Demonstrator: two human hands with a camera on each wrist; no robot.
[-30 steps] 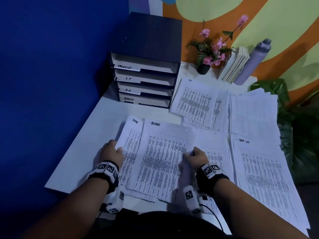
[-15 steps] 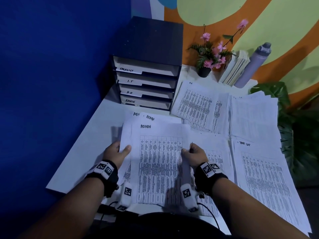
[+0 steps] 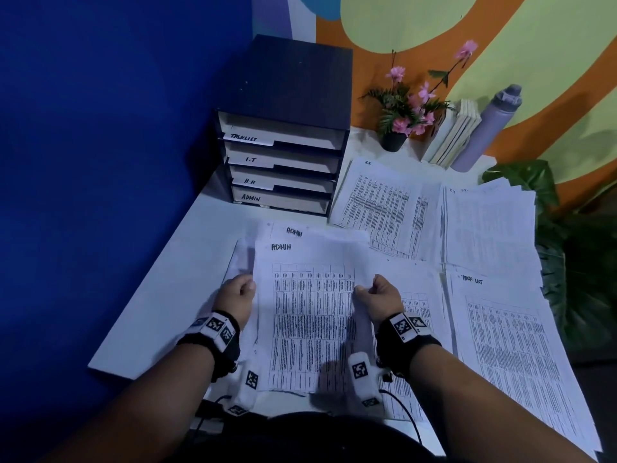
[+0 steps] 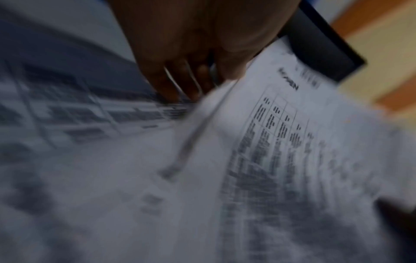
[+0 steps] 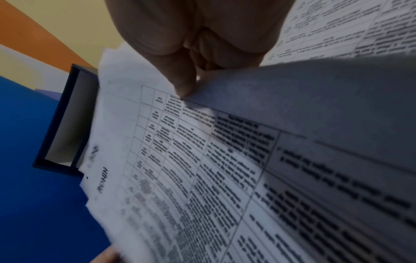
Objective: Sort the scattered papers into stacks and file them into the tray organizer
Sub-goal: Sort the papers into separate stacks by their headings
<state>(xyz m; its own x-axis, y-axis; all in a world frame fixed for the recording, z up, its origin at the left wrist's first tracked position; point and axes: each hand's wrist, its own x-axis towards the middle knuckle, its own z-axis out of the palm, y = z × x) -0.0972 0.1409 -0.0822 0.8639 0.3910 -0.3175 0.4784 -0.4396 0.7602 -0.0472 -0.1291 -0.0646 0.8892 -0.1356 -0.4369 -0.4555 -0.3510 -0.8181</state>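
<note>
A stack of printed sheets headed ADMIN is held between both hands near the table's front edge. My left hand grips its left edge, fingers curled under the sheets. My right hand pinches its right edge, thumb on top. The sheets fill the right wrist view; the left wrist view shows them blurred. The dark tray organizer stands at the back left, with slots labelled TASKLIST, I.T, H.R and ADMIN. An H.R pile, a TASK LIST pile and another pile lie to the right.
A pot of pink flowers, several upright books and a grey bottle stand at the back of the white table. A blue wall is on the left, a leafy plant on the right.
Both hands have drawn the spread ADMIN sheets together into one squarer stack and lifted its sides. The left hand moved right, in under the left edge.
</note>
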